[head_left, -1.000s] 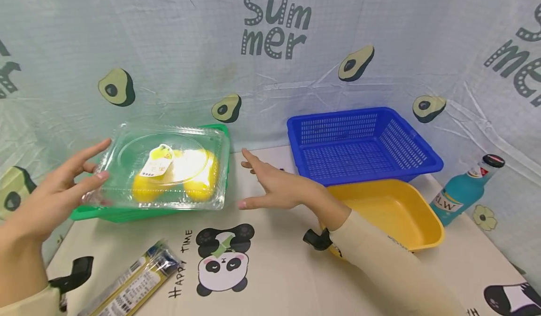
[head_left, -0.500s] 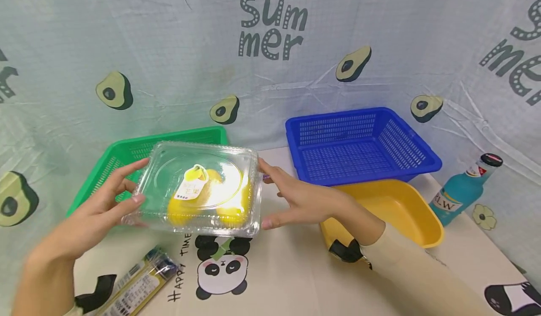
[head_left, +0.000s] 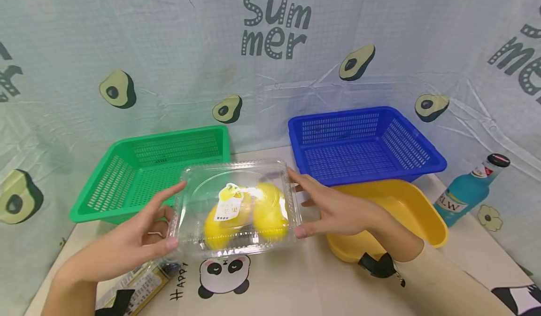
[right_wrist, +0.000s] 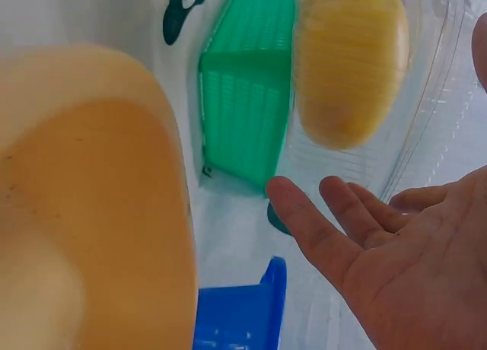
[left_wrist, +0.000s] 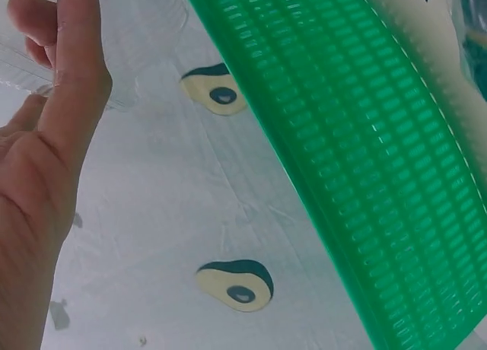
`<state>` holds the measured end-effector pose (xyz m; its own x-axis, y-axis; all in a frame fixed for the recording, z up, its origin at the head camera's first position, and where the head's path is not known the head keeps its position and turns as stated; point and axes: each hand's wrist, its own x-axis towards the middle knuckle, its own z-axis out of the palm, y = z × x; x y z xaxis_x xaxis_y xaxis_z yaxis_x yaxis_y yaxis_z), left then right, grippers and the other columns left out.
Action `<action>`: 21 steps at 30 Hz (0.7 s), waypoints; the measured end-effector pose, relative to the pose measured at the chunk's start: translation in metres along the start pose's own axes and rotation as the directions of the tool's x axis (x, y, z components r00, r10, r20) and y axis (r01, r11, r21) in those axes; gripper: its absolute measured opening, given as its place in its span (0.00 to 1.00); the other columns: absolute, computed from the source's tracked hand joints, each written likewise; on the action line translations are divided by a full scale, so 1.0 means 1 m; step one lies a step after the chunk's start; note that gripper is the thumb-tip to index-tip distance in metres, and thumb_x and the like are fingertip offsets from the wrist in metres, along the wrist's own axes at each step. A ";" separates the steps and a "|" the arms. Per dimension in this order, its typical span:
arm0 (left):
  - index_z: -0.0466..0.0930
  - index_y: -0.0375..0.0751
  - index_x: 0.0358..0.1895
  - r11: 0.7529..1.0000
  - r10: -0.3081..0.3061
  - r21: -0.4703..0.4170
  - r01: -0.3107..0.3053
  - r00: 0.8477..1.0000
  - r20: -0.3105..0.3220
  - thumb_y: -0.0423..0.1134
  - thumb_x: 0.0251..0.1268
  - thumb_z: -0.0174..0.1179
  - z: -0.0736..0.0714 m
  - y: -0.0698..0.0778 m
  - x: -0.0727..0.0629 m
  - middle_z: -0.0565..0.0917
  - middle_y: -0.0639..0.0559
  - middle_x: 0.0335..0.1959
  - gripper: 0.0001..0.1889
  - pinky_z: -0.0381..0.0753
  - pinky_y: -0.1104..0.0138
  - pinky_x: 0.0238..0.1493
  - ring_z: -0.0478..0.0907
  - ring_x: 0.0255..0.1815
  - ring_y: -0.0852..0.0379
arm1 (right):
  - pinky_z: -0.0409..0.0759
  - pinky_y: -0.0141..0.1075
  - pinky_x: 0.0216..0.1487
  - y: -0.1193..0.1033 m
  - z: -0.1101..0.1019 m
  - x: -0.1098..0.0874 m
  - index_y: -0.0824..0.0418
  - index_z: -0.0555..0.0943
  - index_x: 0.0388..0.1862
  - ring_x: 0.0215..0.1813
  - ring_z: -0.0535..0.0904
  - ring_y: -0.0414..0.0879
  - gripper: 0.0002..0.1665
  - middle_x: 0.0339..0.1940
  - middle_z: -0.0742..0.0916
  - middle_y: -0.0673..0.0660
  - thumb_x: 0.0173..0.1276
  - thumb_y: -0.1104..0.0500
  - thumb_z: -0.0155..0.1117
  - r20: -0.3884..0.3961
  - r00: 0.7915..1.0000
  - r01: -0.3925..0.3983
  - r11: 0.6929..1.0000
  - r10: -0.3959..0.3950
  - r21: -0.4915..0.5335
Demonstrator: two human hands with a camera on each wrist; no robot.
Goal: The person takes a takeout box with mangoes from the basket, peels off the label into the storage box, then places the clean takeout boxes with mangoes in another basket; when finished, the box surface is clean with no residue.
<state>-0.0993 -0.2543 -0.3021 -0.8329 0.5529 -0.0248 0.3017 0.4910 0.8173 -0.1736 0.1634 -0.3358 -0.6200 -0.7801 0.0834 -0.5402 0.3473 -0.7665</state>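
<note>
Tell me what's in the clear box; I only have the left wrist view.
Observer: At least two yellow fruits show through the clear box in the head view.
Operator: Copy. Where's the right hand?
Observer: At the right side of the clear box, across from the left hand.
Operator: And past that, far right?
Observer: A blue bottle, just right of the yellow basin.
</note>
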 end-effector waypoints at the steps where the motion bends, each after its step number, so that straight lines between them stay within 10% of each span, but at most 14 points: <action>1: 0.36 0.60 0.84 1.000 0.002 -0.007 -0.002 1.000 0.009 0.32 0.75 0.61 0.003 0.001 -0.001 0.70 0.38 0.45 0.49 0.81 0.65 0.38 0.79 0.39 0.54 | 0.74 0.43 0.72 0.001 0.000 -0.004 0.43 0.33 0.86 0.79 0.61 0.47 0.68 0.85 0.51 0.50 0.68 0.45 0.74 -0.001 1.000 -0.002 1.000 0.002 0.004; 21: 0.41 0.59 0.84 0.999 -0.029 0.033 0.024 0.987 0.160 0.45 0.71 0.66 0.045 -0.009 -0.011 0.75 0.48 0.41 0.48 0.80 0.69 0.34 0.78 0.34 0.60 | 0.59 0.60 0.77 0.002 0.021 -0.050 0.48 0.43 0.87 0.84 0.54 0.55 0.65 0.86 0.55 0.52 0.65 0.42 0.75 -0.007 0.994 -0.109 0.983 0.109 -0.149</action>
<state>-0.0726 -0.2348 -0.3351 -0.7563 0.6391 -0.1400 0.2971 0.5261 0.7968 -0.1316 0.1920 -0.3553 -0.6795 -0.7336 0.0040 -0.5481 0.5040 -0.6676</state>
